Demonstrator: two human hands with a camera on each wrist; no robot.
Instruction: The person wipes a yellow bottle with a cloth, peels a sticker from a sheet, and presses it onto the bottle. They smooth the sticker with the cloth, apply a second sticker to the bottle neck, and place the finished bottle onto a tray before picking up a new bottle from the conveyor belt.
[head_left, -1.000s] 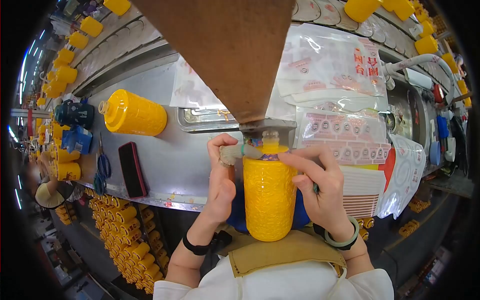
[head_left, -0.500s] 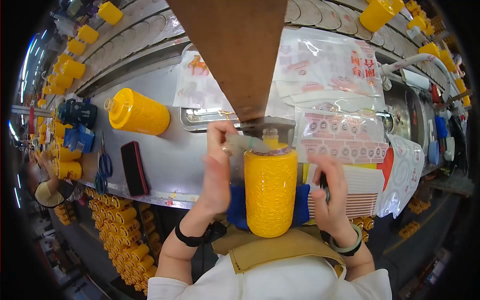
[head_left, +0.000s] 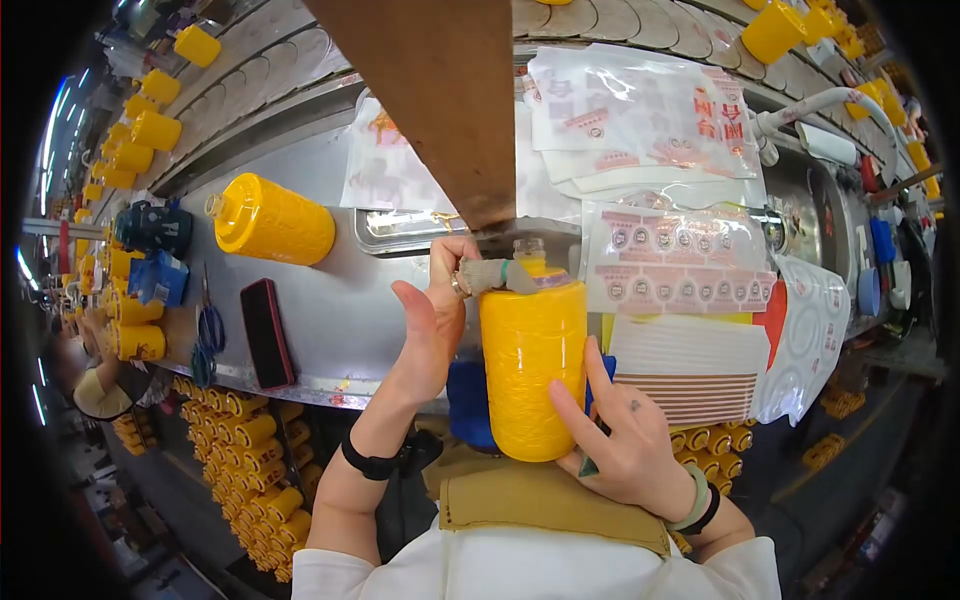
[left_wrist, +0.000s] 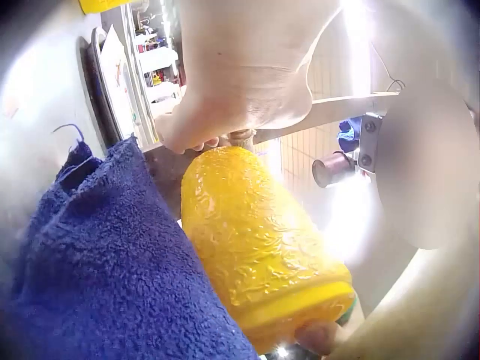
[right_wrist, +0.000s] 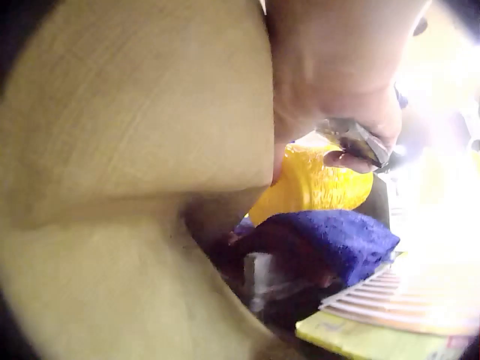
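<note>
A yellow bottle [head_left: 533, 370] with an embossed body and clear neck leans upright before the person's apron. My left hand [head_left: 435, 320] is at its shoulder, with one finger in a grey knit cover [head_left: 485, 275] stretched across beside the neck; the thumb stands away. In the left wrist view this hand is behind the bottle's top. My right hand [head_left: 630, 445] holds the bottle's lower right side and base, two fingers along the wall. Tucked in its palm is a small pointed silvery piece [right_wrist: 360, 142], dark green in the head view. A blue cloth [left_wrist: 120, 262] lies by the bottle.
Another yellow bottle [head_left: 275, 220] lies on the metal table left, near a phone [head_left: 265, 335] and scissors [head_left: 208, 330]. Printed plastic sheets [head_left: 640, 125] and striped sheets [head_left: 685, 365] cover the right side. A brown post [head_left: 430, 100] hangs over the middle. Yellow bottles stand along a conveyor behind.
My right hand left the bottle's shoulder, moved off to the right, then came down to its lower side and base. The left hand stays at the shoulder, thumb now spread away.
</note>
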